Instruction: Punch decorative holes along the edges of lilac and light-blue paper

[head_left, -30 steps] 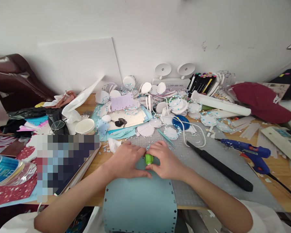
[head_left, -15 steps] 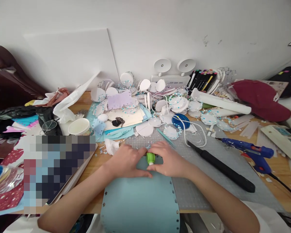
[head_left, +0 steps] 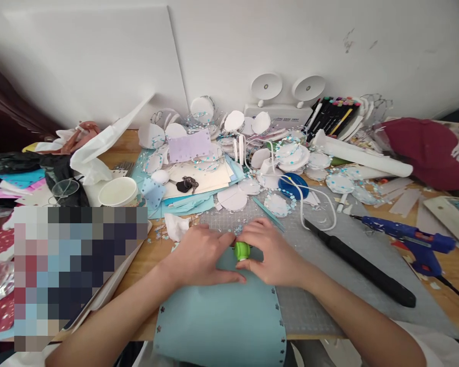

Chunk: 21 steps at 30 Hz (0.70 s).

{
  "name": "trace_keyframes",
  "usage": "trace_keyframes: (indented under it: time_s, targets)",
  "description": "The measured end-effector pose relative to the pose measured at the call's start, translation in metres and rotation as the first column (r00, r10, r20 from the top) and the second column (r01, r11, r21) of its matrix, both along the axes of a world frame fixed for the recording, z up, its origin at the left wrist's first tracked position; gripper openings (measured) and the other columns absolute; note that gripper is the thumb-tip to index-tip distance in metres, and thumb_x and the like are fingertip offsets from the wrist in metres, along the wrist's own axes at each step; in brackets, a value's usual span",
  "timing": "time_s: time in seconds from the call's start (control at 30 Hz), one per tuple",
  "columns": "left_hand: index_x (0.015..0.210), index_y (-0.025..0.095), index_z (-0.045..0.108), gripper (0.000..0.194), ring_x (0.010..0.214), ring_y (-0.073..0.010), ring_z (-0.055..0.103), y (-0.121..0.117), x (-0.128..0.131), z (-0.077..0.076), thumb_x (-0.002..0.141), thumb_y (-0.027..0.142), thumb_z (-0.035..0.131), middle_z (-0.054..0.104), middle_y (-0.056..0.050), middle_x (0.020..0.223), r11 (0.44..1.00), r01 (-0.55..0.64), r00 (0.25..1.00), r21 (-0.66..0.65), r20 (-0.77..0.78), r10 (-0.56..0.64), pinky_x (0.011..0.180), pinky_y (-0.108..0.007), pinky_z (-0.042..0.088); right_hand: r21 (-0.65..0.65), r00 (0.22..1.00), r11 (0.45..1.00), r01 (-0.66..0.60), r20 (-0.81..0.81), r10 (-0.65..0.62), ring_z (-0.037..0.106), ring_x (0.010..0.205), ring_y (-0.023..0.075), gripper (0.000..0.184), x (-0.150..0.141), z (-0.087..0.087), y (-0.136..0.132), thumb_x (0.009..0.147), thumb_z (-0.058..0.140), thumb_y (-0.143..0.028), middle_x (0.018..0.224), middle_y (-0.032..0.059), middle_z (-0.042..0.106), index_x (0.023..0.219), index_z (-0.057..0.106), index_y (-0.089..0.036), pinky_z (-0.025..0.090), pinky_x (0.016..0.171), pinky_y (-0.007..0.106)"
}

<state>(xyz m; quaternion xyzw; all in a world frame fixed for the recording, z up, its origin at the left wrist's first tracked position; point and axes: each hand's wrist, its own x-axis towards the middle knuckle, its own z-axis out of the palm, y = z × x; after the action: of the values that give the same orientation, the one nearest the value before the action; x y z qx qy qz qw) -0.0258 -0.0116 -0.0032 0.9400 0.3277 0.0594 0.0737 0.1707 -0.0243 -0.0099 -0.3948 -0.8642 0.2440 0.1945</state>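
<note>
A light blue sheet of paper (head_left: 222, 321) with small star holes along its edges lies on the grey cutting mat (head_left: 321, 275) and hangs over the desk's front edge. At the sheet's far edge sits a small green punch (head_left: 242, 251). My left hand (head_left: 201, 255) lies on the sheet just left of the punch, fingers curled, thumb pressed flat on the paper. My right hand (head_left: 271, 252) is wrapped round the punch from the right.
Beyond the hands lies a heap of white paper discs (head_left: 286, 158), pastel sheets and confetti. A paper cup (head_left: 118, 191) stands at left. A black knife (head_left: 359, 265) and a blue glue gun (head_left: 409, 239) lie at right, with markers (head_left: 334, 114) and a maroon cap (head_left: 430, 153) behind.
The camera has tilted and come a little closer. Both hands stay at the punch on the sheet's far edge, hardly moved.
</note>
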Motion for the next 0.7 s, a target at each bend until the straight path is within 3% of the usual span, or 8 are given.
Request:
trace_keyframes:
  time_s: [0.1,0.33,0.53,0.63,0.7]
  targets:
    - [0.083,0.015,0.056,0.050,0.065,-0.0223,0.062,-0.001,0.003,-0.001,0.082,0.063,0.046,0.065,-0.005,0.071,1.000,0.016,0.999,-0.017,0.049,-0.015,0.059,-0.032,0.039,0.027,1.000,1.000,0.006,-0.011,-0.006,0.048,0.072,0.0155,0.026,-0.002,-0.003,-0.001,0.069,0.070,-0.018,0.068,-0.0030,0.046,0.067,0.044,-0.019,0.034,0.089,0.037]
    - [0.085,0.015,0.055,0.046,0.060,-0.0239,0.063,-0.002,0.002,-0.003,0.086,0.059,0.041,0.064,-0.005,0.066,0.998,-0.015,1.000,-0.057,-0.008,0.015,0.052,-0.030,0.036,0.034,0.998,0.999,0.030,-0.061,-0.028,0.053,0.072,0.0153,0.014,-0.001,-0.007,0.000,0.071,0.065,-0.015,0.069,-0.0025,0.050,0.071,0.051,-0.019,0.027,0.103,0.043]
    - [0.112,0.017,0.053,0.070,0.059,-0.0270,0.065,-0.003,0.001,-0.002,0.077,0.076,0.037,0.066,-0.004,0.061,0.994,-0.087,0.995,-0.068,-0.044,0.084,0.050,-0.028,0.036,-0.196,0.982,0.977,0.083,-0.149,-0.113,0.056,0.083,0.0195,0.018,0.010,0.006,0.005,0.072,0.072,-0.031,0.080,0.0011,0.060,0.081,0.060,-0.020,0.042,0.084,0.036]
    - [0.117,0.018,0.051,0.070,0.058,-0.0259,0.065,-0.004,0.000,-0.003,0.078,0.075,0.037,0.065,-0.003,0.060,0.994,-0.060,0.996,-0.093,-0.066,0.054,0.049,-0.028,0.036,-0.407,0.923,0.907,0.112,-0.296,-0.246,0.058,0.085,0.0197,0.021,0.015,0.013,0.009,0.082,0.061,-0.040,0.086,0.0031,0.064,0.086,0.062,-0.020,0.046,0.075,0.031]
    - [0.116,0.018,0.052,0.065,0.058,-0.0248,0.065,-0.005,0.000,-0.004,0.082,0.071,0.036,0.065,-0.003,0.060,0.993,-0.053,0.996,-0.101,-0.072,0.046,0.050,-0.027,0.036,-0.514,0.867,0.852,0.099,-0.375,-0.327,0.060,0.088,0.0204,0.028,0.016,0.013,0.011,0.087,0.053,-0.045,0.091,0.0039,0.067,0.090,0.065,-0.020,0.047,0.078,0.031]
